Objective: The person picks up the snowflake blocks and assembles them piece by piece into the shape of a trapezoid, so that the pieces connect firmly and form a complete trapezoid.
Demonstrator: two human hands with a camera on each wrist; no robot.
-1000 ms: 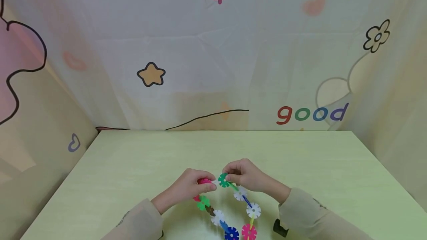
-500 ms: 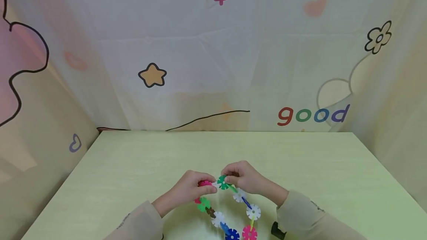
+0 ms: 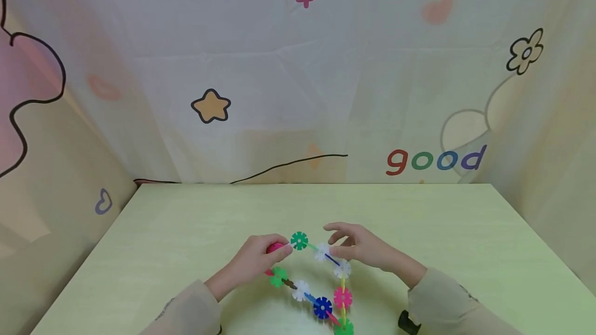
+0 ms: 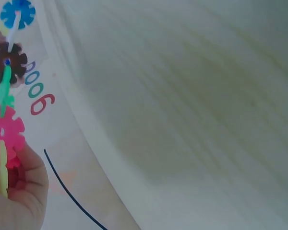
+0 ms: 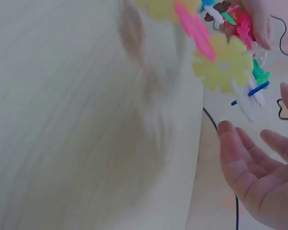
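A closed loop of colourful interlocking plastic snowflake discs (image 3: 323,307) hangs over the table. My left hand (image 3: 255,260) pinches it at the upper left, by a pink disc (image 3: 276,247); in the left wrist view a pink disc (image 4: 7,132) stands against the curled fingers. Just right of that grip is a dark green disc (image 3: 299,241). My right hand (image 3: 360,244) has its fingers spread beside a white disc (image 3: 322,252). In the right wrist view, a gap separates the right hand (image 5: 259,177) from the yellow disc (image 5: 224,64).
The loop is above a pale green table (image 3: 195,216). Behind the table hangs a printed cloth backdrop (image 3: 261,81) that also closes off both sides. A dark object (image 3: 410,322) shows at my right sleeve (image 3: 447,299).
My right hand has let go of the dark green disc and moved right, its fingers spreading. My left hand has shifted slightly left and up with the loop, whose lower part has risen into view.
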